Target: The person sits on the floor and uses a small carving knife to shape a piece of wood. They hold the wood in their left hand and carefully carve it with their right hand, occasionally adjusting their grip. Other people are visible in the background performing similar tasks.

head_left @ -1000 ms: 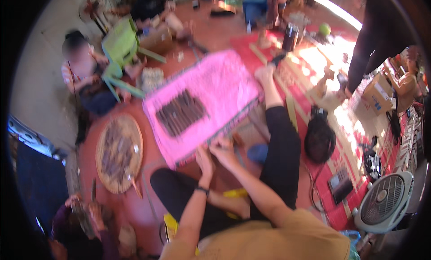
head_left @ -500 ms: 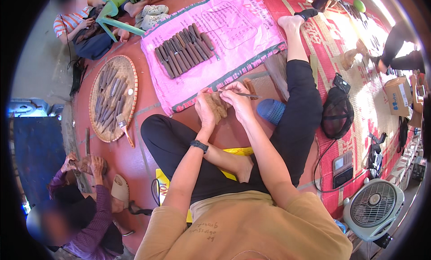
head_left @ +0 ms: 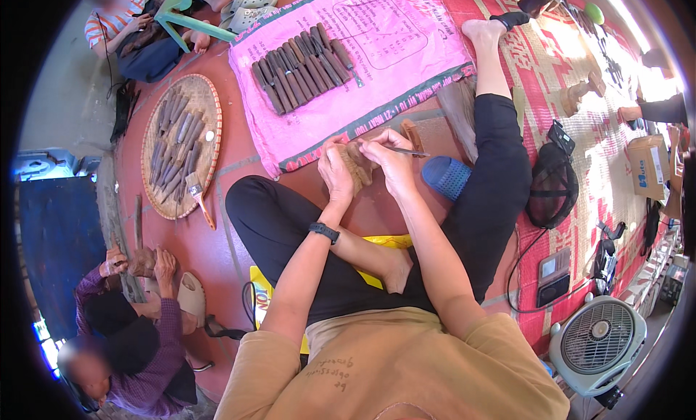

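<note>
Between my knees, my left hand [head_left: 336, 175] is closed around a light-brown carved wooden piece [head_left: 357, 169], whose fine shape I cannot make out. My right hand [head_left: 392, 161] pinches a thin carving tool [head_left: 410, 152]; its dark shaft sticks out to the right, and the end at the wood is hidden by my fingers. Just right of that hand lie a brown wooden-backed brush [head_left: 412, 136] and a blue perforated shoe [head_left: 443, 178]. Ahead, several dark wooden-handled tools [head_left: 301, 70] lie in rows on a pink printed sheet [head_left: 406, 50].
A round woven tray [head_left: 212, 104] at left holds more wooden-handled tools and a paintbrush [head_left: 199, 199]. At lower left a person [head_left: 138, 340] grips a wooden block [head_left: 142, 262]; another sits at upper left. To the right are a black mesh bag [head_left: 552, 184], a fan [head_left: 597, 340] and a cardboard box [head_left: 647, 166].
Both my hands stay at the carved piece; the right one has shifted slightly right and its fingers have tilted. The person at lower left has turned the wooden block. The whole view has shifted a little.
</note>
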